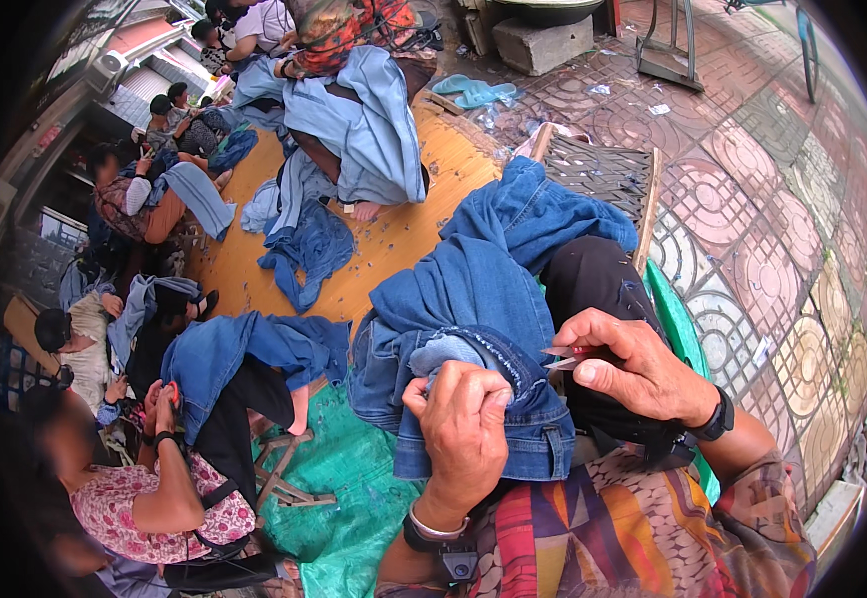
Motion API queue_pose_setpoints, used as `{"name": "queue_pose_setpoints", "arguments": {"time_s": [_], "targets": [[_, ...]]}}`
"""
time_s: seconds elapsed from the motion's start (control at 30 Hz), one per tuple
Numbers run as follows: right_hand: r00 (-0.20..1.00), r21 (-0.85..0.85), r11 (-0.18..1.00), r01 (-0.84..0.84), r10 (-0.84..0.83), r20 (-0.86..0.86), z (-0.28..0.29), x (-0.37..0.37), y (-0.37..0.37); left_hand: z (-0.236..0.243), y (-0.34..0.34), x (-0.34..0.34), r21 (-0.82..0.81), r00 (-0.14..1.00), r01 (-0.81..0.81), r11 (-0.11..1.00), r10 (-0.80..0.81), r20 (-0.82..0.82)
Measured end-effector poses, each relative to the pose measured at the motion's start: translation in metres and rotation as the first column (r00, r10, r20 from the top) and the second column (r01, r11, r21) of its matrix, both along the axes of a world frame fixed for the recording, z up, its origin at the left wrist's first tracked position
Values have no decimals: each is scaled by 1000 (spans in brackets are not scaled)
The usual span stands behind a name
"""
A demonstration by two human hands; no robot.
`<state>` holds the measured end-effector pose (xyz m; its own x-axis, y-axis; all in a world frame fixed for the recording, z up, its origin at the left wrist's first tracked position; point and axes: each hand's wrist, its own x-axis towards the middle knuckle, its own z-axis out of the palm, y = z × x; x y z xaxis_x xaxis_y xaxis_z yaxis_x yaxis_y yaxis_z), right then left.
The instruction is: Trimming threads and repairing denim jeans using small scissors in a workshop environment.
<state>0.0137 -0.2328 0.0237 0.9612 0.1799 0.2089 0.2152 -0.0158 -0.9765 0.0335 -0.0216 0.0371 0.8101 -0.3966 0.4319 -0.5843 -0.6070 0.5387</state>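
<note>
Blue jeans, one pair: placed at centre of frame, spread across the wearer's lap, with a black-trousered knee left exposed at their right. A pale, frayed edge is turned up near the middle; a belt loop is shown lower down.

Left hand: lower centre; fingers curled tightly, the turned-up denim pinched in them. Part of the fold is hidden by the knuckles.

Right hand: right of centre; small metal snips are grasped between thumb and fingers, the blades parted and pointed left, close by the frayed edge. The grip of the snips is mostly covered by the hand.

Surroundings: a green sheet is laid at lower centre, with a wooden stool set on it. An orange-brown board, strewn with scraps, is seen at upper centre, partly covered by light-blue denim. A woven seat is partly overlapped by the jeans at upper right of centre; beyond it, blue slippers and a concrete block are found on patterned paving. At lower left, dark-blue denim is worked by a co-worker in a floral top; further seated people are ranged at upper left.
</note>
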Motion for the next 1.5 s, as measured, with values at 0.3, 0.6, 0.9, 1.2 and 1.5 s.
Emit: {"name": "queue_pose_setpoints", "arguments": {"time_s": [0.3, 0.6, 0.9, 1.2, 1.5], "targets": [[892, -638, 756, 148, 177, 416, 27, 5, 8, 1, 5, 3, -50, 1000, -25, 998, 24, -13], [877, -728, 634, 261, 158, 453, 33, -1, 22, -13, -6, -2, -66, 1000, 18, 998, -17, 14], [904, -507, 803, 312, -87, 418, 27, 2, 14, -7, -5, -5, -152, 1000, 14, 988, -16, -14], [866, -194, 844, 499, -478, 145, 8, 0, -60, -14, -59, -27, -69, 772, 624, 779, -628, -103], [882, -115, 876, 468, -471, 9, 4, -22, -56, 12, -37, -22, 32, 908, 362, 932, -360, 214]]}}
